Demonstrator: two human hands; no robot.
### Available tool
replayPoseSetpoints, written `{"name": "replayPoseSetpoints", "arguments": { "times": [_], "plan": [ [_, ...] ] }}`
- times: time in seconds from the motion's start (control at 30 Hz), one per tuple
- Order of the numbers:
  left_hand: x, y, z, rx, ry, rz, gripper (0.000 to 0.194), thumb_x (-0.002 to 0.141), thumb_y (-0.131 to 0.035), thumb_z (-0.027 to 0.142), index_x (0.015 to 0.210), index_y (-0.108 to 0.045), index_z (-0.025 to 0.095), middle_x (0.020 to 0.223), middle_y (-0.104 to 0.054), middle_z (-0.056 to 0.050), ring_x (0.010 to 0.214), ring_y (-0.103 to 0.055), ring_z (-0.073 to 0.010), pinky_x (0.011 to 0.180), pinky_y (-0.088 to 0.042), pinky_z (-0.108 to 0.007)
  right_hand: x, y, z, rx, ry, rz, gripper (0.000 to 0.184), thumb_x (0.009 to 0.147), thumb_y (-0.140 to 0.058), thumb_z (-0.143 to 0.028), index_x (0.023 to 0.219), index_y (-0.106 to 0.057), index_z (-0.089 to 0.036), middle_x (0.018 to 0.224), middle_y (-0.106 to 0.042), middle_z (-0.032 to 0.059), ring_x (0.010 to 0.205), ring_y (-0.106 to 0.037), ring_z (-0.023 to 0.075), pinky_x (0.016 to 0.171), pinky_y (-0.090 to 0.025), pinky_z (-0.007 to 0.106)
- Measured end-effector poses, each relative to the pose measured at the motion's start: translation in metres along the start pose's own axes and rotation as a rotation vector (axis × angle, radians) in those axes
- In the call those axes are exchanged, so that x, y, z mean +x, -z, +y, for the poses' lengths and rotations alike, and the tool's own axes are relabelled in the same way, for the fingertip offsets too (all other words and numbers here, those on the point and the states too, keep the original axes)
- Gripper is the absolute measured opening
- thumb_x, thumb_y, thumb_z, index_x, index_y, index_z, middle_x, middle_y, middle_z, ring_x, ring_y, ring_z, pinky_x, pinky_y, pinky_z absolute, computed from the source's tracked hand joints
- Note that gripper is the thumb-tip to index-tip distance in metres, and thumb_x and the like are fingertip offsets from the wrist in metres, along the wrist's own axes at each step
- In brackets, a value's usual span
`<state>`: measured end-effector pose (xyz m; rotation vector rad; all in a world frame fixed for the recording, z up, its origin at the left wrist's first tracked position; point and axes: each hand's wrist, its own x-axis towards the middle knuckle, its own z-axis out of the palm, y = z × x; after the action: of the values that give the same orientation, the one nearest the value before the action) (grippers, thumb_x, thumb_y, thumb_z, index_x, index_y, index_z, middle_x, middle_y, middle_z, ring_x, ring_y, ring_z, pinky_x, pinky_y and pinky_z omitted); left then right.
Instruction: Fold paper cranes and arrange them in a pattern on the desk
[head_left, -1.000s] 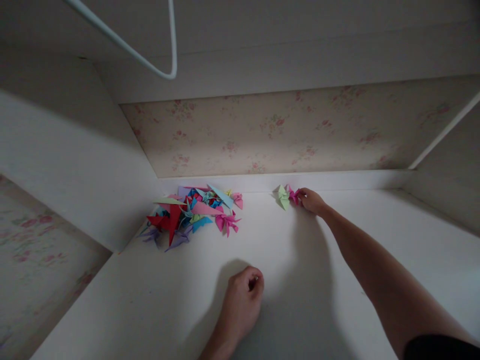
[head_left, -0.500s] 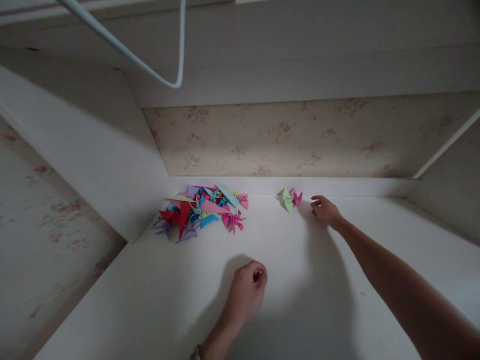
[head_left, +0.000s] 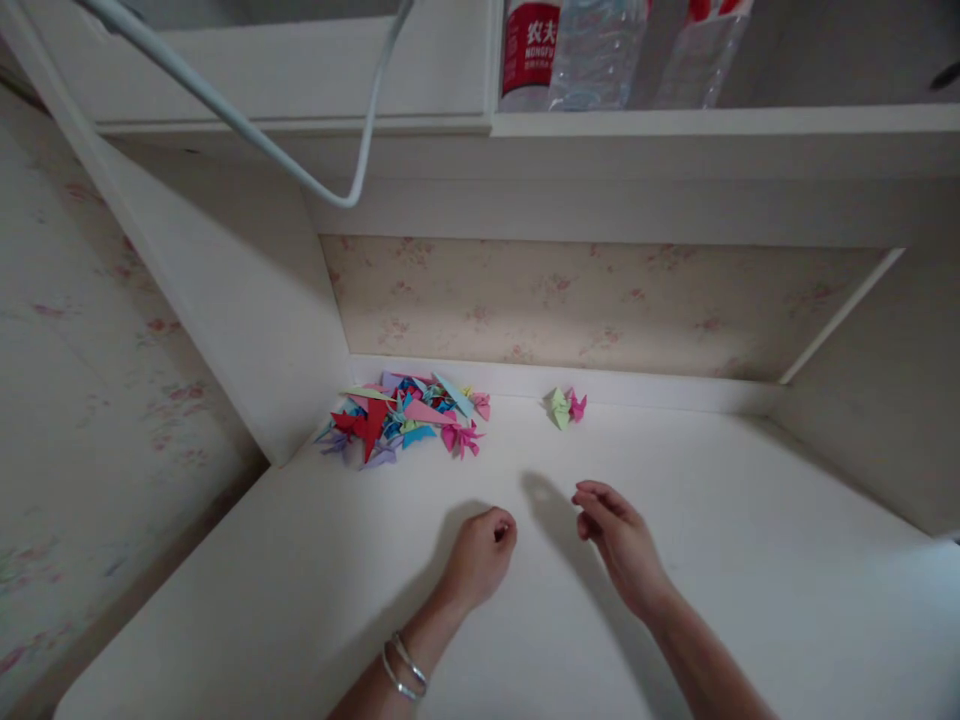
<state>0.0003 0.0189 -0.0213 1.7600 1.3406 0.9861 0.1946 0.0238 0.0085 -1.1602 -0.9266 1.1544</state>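
My left hand (head_left: 480, 555) rests on the white desktop (head_left: 360, 590), its fingers curled into a loose fist, and nothing shows in it. A little to the right, my right hand (head_left: 619, 545) hovers over the desk with bent fingers and the thumb apart, holding nothing. Beyond it, by the back edge, a pale green origami crane (head_left: 559, 408) touches a magenta origami crane (head_left: 577, 405). At the back left lies a heap of folded paper cranes (head_left: 409, 415) in red, blue, purple, pink and green. A magenta crane (head_left: 463, 437) sits at the heap's right side.
A white bent tube (head_left: 247, 115) hangs across the upper left. Plastic water bottles (head_left: 600, 55) stand on the shelf (head_left: 675, 122) above the desk. White side panels (head_left: 232, 290) and a floral back wall (head_left: 525, 300) enclose the desk.
My right hand has drawn back from beside the green and magenta cranes toward my left hand. The view has tilted up, bringing the bottles into sight. My left hand stays curled.
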Motion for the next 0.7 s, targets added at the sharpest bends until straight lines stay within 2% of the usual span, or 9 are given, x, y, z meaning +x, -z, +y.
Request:
{"name": "replayPoseSetpoints", "arguments": {
  "times": [0.13,0.2,0.27,0.37,0.5,0.6,0.7],
  "plan": [
    [0.0,0.002,0.009,0.137,-0.092,0.052,0.019,0.084,-0.045,0.019,0.076,-0.062,0.018,0.072,-0.064,-0.001,0.066,-0.057,-0.0135,0.062,-0.04,-0.022,-0.012,-0.029,0.023,-0.088,0.036,0.0,0.029,0.073,-0.067,-0.042,0.088,-0.063,-0.018,0.069,-0.06,0.0005,0.052,-0.048,0.0118,0.05,-0.037,0.024],
    [0.007,0.01,0.012,0.273,-0.121,0.118,0.019,0.086,-0.044,0.019,0.079,-0.062,0.019,0.079,-0.064,-0.003,0.072,-0.058,-0.0147,0.067,-0.041,-0.024,-0.01,-0.035,0.033,-0.181,0.081,-0.004,0.027,0.075,-0.064,-0.043,0.084,-0.063,-0.018,0.064,-0.058,-0.0003,0.051,-0.047,0.0122,0.049,-0.036,0.024],
    [0.02,0.021,0.01,0.436,-0.115,0.197,0.018,0.087,-0.043,0.021,0.087,-0.061,0.02,0.089,-0.063,-0.004,0.077,-0.059,-0.016,0.07,-0.041,-0.025,-0.009,-0.036,0.039,-0.257,0.104,-0.06,0.024,0.078,-0.061,-0.042,0.083,-0.064,-0.018,0.064,-0.057,-0.0004,0.051,-0.047,0.0121,0.048,-0.035,0.023],
    [0.044,0.033,0.0,0.601,0.01,0.326,0.021,0.086,-0.048,0.028,0.104,-0.057,0.019,0.105,-0.06,-0.009,0.085,-0.06,-0.0191,0.069,-0.043,-0.027,-0.007,-0.035,0.043,-0.285,0.099,-0.131,0.021,0.08,-0.059,-0.039,0.08,-0.063,-0.019,0.065,-0.057,-0.0005,0.05,-0.046,0.0115,0.046,-0.034,0.022],
    [0.076,0.038,-0.018,0.646,0.196,0.443,0.036,0.085,-0.051,0.036,0.114,-0.053,0.014,0.107,-0.058,-0.013,0.089,-0.06,-0.023,0.07,-0.045,-0.029,-0.004,-0.032,0.043,-0.277,0.073,-0.143,0.018,0.08,-0.058,-0.036,0.079,-0.062,-0.018,0.062,-0.054,-0.0014,0.048,-0.046,0.0107,0.044,-0.033,0.021],
    [0.091,0.04,-0.026,0.571,0.255,0.418,0.029,0.085,-0.051,0.033,0.104,-0.059,0.013,0.1,-0.061,-0.013,0.086,-0.06,-0.0228,0.066,-0.044,-0.028,-0.004,-0.032,0.042,-0.289,0.064,-0.16,0.017,0.08,-0.056,-0.034,0.079,-0.062,-0.018,0.059,-0.052,-0.002,0.047,-0.046,0.0107,0.044,-0.033,0.021],
    [0.094,0.043,-0.024,0.495,0.269,0.401,0.021,0.086,-0.048,0.027,0.091,-0.063,0.014,0.091,-0.064,-0.011,0.075,-0.061,-0.0188,0.063,-0.043,-0.025,-0.004,-0.033,0.041,-0.29,0.073,-0.162,0.017,0.08,-0.055,-0.033,0.078,-0.062,-0.018,0.059,-0.052,-0.002,0.047,-0.047,0.0107,0.044,-0.032,0.021]
  ]
}}
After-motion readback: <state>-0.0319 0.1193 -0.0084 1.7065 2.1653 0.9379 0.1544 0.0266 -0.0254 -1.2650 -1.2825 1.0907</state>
